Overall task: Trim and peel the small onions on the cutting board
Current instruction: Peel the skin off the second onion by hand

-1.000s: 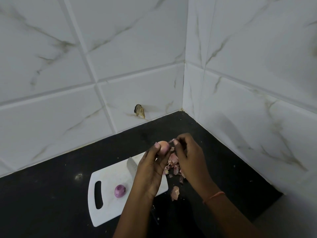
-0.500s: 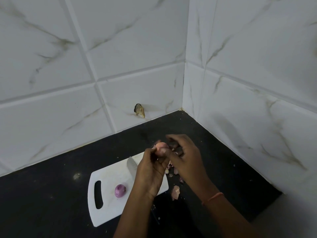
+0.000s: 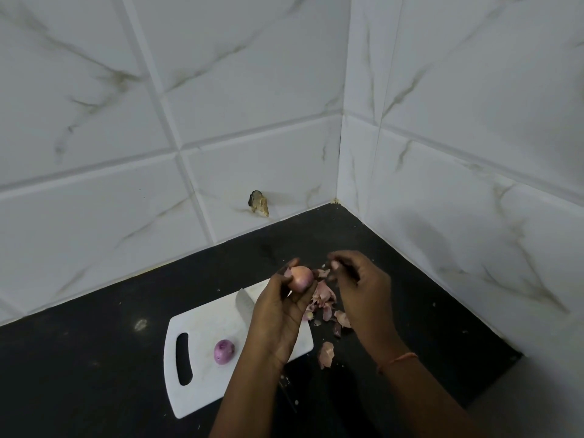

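The left hand (image 3: 278, 314) gripped a pale, partly skinned onion (image 3: 300, 277), fingers curled round it, raised over the far right corner of the white cutting board (image 3: 202, 368). The right hand (image 3: 363, 289) was just beside it, its fingers bent and bunched at the tips; whether they pinched a scrap of skin was too blurred to tell. A peeled purple onion (image 3: 223, 351) lay on the board near the handle slot. A knife blade (image 3: 245, 306) showed partly, its handle hidden by the left hand. Onion peels (image 3: 325, 306) littered the black bench (image 3: 94, 358) off the board's right edge. No writing was visible.
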The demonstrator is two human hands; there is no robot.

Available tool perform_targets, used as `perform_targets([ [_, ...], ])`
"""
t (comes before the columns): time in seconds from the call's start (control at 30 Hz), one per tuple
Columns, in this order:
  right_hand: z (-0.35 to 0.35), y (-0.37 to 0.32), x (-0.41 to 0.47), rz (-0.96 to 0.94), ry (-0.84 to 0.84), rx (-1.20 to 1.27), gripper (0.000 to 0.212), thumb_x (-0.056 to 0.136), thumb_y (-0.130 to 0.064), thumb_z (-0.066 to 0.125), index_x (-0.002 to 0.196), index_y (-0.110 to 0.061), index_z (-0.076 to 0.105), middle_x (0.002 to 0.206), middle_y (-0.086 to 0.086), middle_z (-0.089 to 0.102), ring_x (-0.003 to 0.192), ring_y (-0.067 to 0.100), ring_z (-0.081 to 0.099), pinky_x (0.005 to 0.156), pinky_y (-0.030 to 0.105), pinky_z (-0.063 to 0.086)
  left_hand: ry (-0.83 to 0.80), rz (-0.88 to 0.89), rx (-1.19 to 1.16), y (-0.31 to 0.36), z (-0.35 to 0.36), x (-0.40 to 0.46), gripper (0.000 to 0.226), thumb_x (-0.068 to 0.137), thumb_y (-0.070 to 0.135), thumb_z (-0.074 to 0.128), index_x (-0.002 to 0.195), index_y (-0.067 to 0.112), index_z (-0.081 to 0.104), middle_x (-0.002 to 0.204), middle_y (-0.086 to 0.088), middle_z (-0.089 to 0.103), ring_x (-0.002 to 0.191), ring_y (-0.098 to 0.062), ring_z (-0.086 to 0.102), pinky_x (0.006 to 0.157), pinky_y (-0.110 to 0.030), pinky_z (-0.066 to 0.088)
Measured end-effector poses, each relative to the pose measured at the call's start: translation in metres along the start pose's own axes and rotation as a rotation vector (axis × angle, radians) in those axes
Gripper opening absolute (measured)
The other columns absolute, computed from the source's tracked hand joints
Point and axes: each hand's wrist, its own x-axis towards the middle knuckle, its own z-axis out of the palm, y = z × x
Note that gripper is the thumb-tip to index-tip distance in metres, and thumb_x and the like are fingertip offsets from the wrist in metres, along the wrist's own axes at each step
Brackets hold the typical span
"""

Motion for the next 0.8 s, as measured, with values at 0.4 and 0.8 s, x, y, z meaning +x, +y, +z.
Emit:
perform_targets([
  [0.4,0.012,-0.002,-0.005,-0.057,-0.301,0.117,0.033,0.086,-0.022,0.073,0.118,-0.025,0.068,0.116,-0.017,0.064,0.111,0.006,0.059,0.09,0.024,0.053,-0.138,-0.01,0.003,-0.002,-0.005,0.004,0.039,0.104,0.026,0.04,0.115,-0.003,0.062,0.113,-0.028,0.068,0.103,-0.033,0.069,0.093,-0.04,0.053],
  [0.8,0.025,-0.007,-0.013,0.024,-0.125,0.272,0.011,0.085,-0.008,0.071,0.087,-0.019,0.071,0.087,-0.009,0.07,0.087,0.015,0.068,0.077,0.04,0.057,-0.133,0.088,0.059,-0.014,-0.003,0.009,0.033,0.101,0.034,0.042,0.092,0.006,0.058,0.092,-0.018,0.06,0.089,-0.025,0.068,0.08,-0.035,0.054],
])
